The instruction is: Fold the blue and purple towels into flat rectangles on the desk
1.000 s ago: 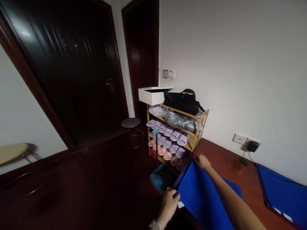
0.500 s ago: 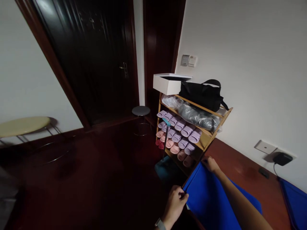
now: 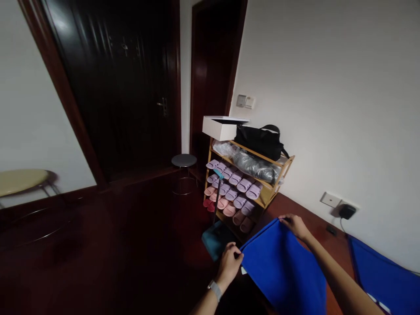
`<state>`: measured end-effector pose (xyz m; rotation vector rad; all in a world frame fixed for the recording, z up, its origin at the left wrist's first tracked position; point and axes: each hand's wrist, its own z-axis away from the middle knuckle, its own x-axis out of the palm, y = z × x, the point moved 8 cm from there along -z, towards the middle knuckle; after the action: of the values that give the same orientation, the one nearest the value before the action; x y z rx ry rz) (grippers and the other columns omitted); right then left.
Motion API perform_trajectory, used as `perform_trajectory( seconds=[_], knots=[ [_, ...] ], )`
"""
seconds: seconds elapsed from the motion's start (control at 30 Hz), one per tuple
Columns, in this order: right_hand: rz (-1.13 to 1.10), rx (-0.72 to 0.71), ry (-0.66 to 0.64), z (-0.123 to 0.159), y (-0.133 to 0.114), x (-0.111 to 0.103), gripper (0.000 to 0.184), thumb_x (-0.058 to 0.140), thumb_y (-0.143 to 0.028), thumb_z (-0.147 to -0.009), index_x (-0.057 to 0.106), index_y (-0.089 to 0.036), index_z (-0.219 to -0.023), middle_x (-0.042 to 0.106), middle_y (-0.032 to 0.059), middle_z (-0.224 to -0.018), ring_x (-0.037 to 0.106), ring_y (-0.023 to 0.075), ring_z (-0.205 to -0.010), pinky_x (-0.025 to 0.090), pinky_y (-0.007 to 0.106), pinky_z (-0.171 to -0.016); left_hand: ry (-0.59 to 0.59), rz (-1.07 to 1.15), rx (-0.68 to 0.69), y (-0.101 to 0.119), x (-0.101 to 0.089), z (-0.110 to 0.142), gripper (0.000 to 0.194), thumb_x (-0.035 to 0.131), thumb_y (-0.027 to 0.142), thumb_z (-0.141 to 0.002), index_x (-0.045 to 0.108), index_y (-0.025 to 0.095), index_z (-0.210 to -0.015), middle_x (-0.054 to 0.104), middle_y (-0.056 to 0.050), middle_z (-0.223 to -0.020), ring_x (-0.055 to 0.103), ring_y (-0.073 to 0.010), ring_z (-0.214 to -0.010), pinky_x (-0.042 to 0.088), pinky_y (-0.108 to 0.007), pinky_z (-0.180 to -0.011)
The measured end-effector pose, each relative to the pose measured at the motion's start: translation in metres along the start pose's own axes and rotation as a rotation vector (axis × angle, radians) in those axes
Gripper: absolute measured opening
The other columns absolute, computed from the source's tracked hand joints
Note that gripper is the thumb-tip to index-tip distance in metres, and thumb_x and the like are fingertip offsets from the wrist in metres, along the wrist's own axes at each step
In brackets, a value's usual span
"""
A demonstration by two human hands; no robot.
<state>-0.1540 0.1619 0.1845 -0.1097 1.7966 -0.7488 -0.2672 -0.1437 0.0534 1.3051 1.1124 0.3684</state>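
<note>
Fingertips clamped at both ends! Left hand (image 3: 229,264) pinches the blue cloth (image 3: 278,267) by its left corner, right hand (image 3: 295,226) its far one; the cloth spreads nearward below the grip, over the red-brown tabletop (image 3: 339,251).

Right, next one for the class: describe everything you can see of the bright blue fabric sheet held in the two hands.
The bright blue fabric sheet looks soft and plain, with dark, shadowed folds running down it. Its far edge is raised and fairly straight, pinched at one end by the left hand and at the other by the right hand. A small white tag shows near the left-hand corner. It slopes towards the viewer beside the reddish-brown wooden table, running out of frame below.
</note>
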Motion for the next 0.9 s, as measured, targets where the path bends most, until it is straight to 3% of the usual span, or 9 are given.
perform_trajectory(
  seconds=[0.17,0.3,0.4,0.5,0.67,0.8,0.9],
  knots=[
    [-0.021,-0.096,0.011,0.056,-0.043,-0.044,0.038,0.056,-0.053,-0.09,0.079,-0.025,-0.1,0.079,0.0075,-0.108,0.072,0.025,-0.099,0.056,0.036,-0.092,-0.051,-0.096,0.088,0.013,0.006,-0.001,0.013,0.061,0.025,-0.083,0.072,0.023,-0.076,0.078,-0.006,-0.091,0.072,-0.0242,-0.096,0.051,-0.035,-0.094],
    [0.014,-0.194,0.037,0.095,-0.083,-0.069,0.042,0.052,-0.057,-0.095,0.079,-0.026,-0.099,0.078,0.0083,-0.107,0.072,0.0249,-0.101,0.055,0.037,-0.095,-0.087,-0.084,0.19,0.038,-0.006,0.001,0.014,0.061,0.026,-0.083,0.07,0.023,-0.073,0.078,-0.004,-0.087,0.072,-0.0217,-0.088,0.052,-0.031,-0.085],
    [0.039,-0.229,0.133,0.123,-0.101,-0.099,0.046,0.049,-0.06,-0.096,0.079,-0.025,-0.099,0.078,0.0096,-0.106,0.073,0.0257,-0.099,0.057,0.039,-0.094,-0.099,-0.074,0.265,0.069,-0.021,0.004,0.012,0.06,0.027,-0.083,0.069,0.023,-0.075,0.076,-0.003,-0.08,0.07,-0.0204,-0.08,0.051,-0.029,-0.077],
    [0.037,-0.229,0.256,0.153,-0.105,-0.14,0.045,0.052,-0.061,-0.095,0.079,-0.025,-0.1,0.079,0.0096,-0.108,0.074,0.0264,-0.099,0.058,0.04,-0.093,-0.104,-0.039,0.362,0.119,-0.043,0.013,0.011,0.061,0.03,-0.084,0.068,0.023,-0.079,0.073,-0.001,-0.075,0.069,-0.0194,-0.077,0.05,-0.027,-0.073],
    [0.002,-0.176,0.395,0.213,-0.099,-0.21,0.043,0.059,-0.063,-0.091,0.08,-0.026,-0.099,0.08,0.0075,-0.103,0.075,0.0278,-0.097,0.06,0.04,-0.09,-0.148,-0.045,0.562,0.237,-0.092,0.047,0.01,0.06,0.029,-0.085,0.067,0.023,-0.084,0.073,0.0,-0.082,0.066,-0.0168,-0.077,0.048,-0.025,-0.073],
    [-0.018,-0.108,0.344,0.259,-0.101,-0.243,0.044,0.064,-0.065,-0.087,0.081,-0.025,-0.093,0.081,0.0073,-0.099,0.075,0.0281,-0.095,0.06,0.037,-0.088,-0.228,-0.167,0.678,0.326,-0.122,0.069,0.01,0.06,0.029,-0.084,0.068,0.023,-0.084,0.072,0.002,-0.08,0.064,-0.016,-0.075,0.046,-0.025,-0.069],
    [-0.044,-0.067,0.29,0.29,-0.11,-0.258,0.044,0.067,-0.065,-0.085,0.081,-0.024,-0.091,0.081,0.007,-0.097,0.075,0.0269,-0.094,0.058,0.036,-0.088,-0.34,-0.263,0.716,0.37,-0.129,0.078,0.011,0.063,0.031,-0.081,0.068,0.022,-0.081,0.071,0.002,-0.077,0.063,-0.0159,-0.07,0.044,-0.025,-0.065]
  ],
)
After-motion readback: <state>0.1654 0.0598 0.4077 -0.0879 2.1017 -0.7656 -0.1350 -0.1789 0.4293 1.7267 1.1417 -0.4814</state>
